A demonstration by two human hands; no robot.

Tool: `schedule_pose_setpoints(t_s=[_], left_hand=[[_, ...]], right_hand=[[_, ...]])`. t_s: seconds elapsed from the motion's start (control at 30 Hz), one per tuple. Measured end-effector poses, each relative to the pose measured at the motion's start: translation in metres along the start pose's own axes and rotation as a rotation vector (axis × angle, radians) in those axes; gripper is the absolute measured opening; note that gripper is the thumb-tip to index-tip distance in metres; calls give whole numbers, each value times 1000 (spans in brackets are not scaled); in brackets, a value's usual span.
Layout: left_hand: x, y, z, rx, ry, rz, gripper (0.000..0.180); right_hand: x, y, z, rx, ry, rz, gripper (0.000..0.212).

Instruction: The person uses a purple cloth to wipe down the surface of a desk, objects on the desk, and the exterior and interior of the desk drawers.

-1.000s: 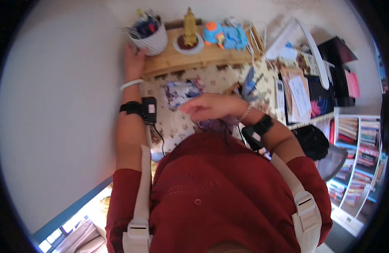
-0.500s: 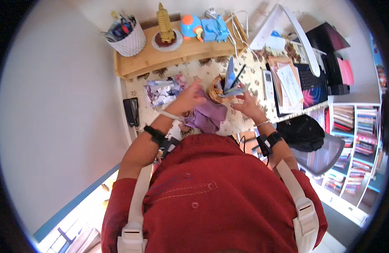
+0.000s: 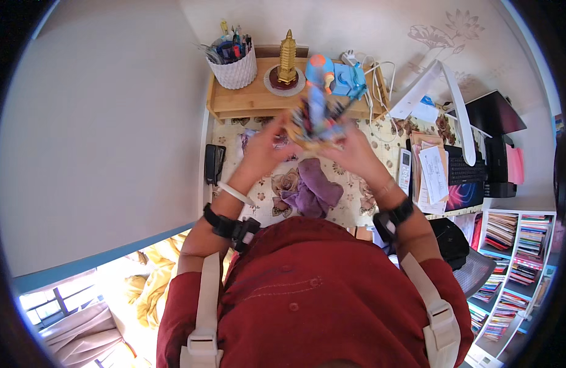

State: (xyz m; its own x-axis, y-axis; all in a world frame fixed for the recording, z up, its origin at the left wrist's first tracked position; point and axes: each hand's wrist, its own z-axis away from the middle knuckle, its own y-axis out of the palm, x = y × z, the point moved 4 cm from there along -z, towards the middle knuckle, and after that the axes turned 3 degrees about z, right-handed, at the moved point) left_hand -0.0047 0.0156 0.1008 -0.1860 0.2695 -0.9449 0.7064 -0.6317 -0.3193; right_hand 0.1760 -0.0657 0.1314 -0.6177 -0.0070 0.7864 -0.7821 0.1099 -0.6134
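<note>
Held between both hands above the tan, flower-patterned tabletop (image 3: 267, 199) is a round, yellow-brown container (image 3: 307, 140) filled with blue and dark items, smeared by motion blur, so its rim and contents are hard to separate. The left hand (image 3: 263, 153) grasps it from 8 o'clock and the right hand (image 3: 358, 154) from 4 o'clock, the fingers of each curled against its sides, though blur hides exactly where the fingertips press. A crumpled purple cloth (image 3: 313, 187) lies on the tabletop at 6 o'clock from the container, apart from both hands. At 8 o'clock, past the left hand, a black, oblong case (image 3: 215, 164) lies by the grey panel. A low, pale wooden shelf (image 3: 234, 105) runs along the back; on it stand a white, textured pot of pens (image 3: 234, 72) at 10 o'clock, a gold pagoda figurine (image 3: 287, 61) on a round, pale dish at 11 o'clock, and a blue and orange toy (image 3: 347, 80) at 1 o'clock. Toward 4 o'clock, beyond the right hand, a slim white remote (image 3: 405, 168) lies beside a stack of papers and brown envelopes (image 3: 433, 175)
</note>
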Motion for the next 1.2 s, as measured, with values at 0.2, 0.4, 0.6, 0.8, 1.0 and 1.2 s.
schedule_pose_setpoints(t_s=[0.2,0.4,0.6,0.8,1.0,1.2], left_hand=[[35,-82,-13,-240,23,136,63],[50,-96,-35,-246,-99,259,68],[65,-90,-52,-369,55,70,89],[88,-92,-59,-458,-32,-46,100],[69,-91,-58,-457,21,-77,101],[67,-87,-68,-440,24,86,96]], right_hand=[[25,65,-101,-25,-130,-18,80],[11,102,-141,-38,-106,-216,85],[-37,103,-133,-173,-102,-257,51],[-56,81,-149,-179,-184,228,23],[-65,86,-167,-198,-191,416,22],[-68,84,-176,-282,-117,391,25]])
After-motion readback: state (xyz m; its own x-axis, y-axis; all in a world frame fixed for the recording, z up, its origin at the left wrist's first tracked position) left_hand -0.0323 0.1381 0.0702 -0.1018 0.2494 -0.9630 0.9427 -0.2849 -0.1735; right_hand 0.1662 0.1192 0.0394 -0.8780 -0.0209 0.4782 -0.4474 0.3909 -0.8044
